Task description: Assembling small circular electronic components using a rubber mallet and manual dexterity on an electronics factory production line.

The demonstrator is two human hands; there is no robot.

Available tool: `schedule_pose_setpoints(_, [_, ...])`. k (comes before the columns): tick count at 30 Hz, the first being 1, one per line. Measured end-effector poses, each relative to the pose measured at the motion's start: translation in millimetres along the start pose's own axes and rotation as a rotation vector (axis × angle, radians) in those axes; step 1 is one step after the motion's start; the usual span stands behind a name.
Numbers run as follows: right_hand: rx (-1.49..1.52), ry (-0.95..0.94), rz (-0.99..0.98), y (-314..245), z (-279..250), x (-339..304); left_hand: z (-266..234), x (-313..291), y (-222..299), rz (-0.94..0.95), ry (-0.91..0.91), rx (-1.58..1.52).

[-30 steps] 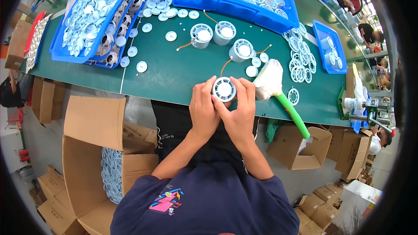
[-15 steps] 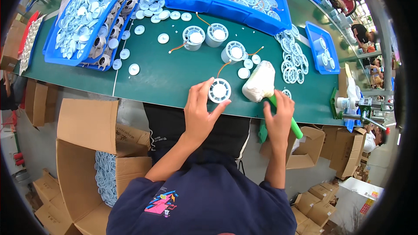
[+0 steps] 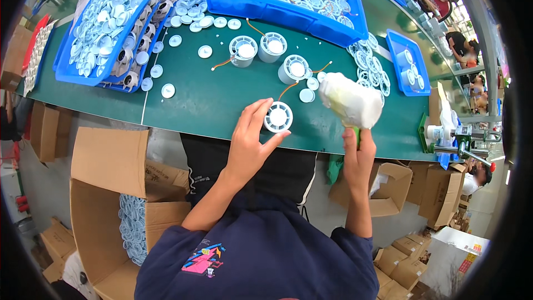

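My left hand (image 3: 248,140) is curled round a white cylindrical housing (image 3: 278,117) with a slotted rim, which stands at the table's front edge. An orange wire runs up from it. My right hand (image 3: 359,158) grips the green handle of a mallet, most of it hidden by the fingers. The mallet's head (image 3: 353,101), thick and wrapped in white, is raised to the right of the housing. Beyond my hands stand three similar housings with orange wires: a left one (image 3: 242,51), a middle one (image 3: 272,48) and a nearer right one (image 3: 294,69). Small round caps (image 3: 307,95) lie beside the nearer one.
A blue bin (image 3: 288,14) of housings stands at the back. Stacked blue trays (image 3: 105,80) heaped with caps are on the left. Slotted rings (image 3: 371,66) and a small blue tray (image 3: 408,90) lie right, near a metal clamp device (image 3: 465,147). Open cardboard boxes (image 3: 108,158) stand below.
My right hand has lifted the mallet off the table; its head has swung up and to the right. My left hand still holds the housing in nearly the same place.
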State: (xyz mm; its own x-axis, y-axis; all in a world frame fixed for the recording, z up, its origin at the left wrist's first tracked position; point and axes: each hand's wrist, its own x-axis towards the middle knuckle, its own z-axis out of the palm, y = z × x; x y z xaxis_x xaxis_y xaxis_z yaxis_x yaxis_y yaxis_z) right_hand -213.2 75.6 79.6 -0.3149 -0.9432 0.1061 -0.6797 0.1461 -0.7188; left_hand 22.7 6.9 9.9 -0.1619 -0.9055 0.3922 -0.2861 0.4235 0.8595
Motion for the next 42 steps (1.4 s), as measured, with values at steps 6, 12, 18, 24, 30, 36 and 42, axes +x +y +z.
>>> schedule_pose_setpoints(6, [0.481, -0.078, 0.204, -19, 63, -4, 4, 0, 6, -0.046, -0.007, -0.011])
schedule_pose_setpoints(12, [0.446, -0.154, 0.198, -29, 84, 15, 3, -3, 5, 0.029, 0.001, 0.095])
schedule_pose_setpoints(18, [0.448, -0.157, 0.148, -46, 77, 19, 8, -4, -2, 0.091, 0.012, 0.134])
schedule_pose_setpoints(24, [0.461, -0.167, 0.196, -45, 77, 16, 8, -3, 0, 0.085, -0.003, 0.11])
schedule_pose_setpoints(30, [0.504, -0.148, 0.225, -43, 81, 12, 5, -4, -1, 0.066, -0.028, 0.036])
schedule_pose_setpoints(36, [0.518, -0.166, 0.29, -46, 80, 11, 7, -8, -2, 0.065, -0.02, 0.02])
schedule_pose_setpoints(42, [0.527, -0.129, 0.288, -47, 83, 8, 10, -9, -3, 0.034, 0.003, 0.026])
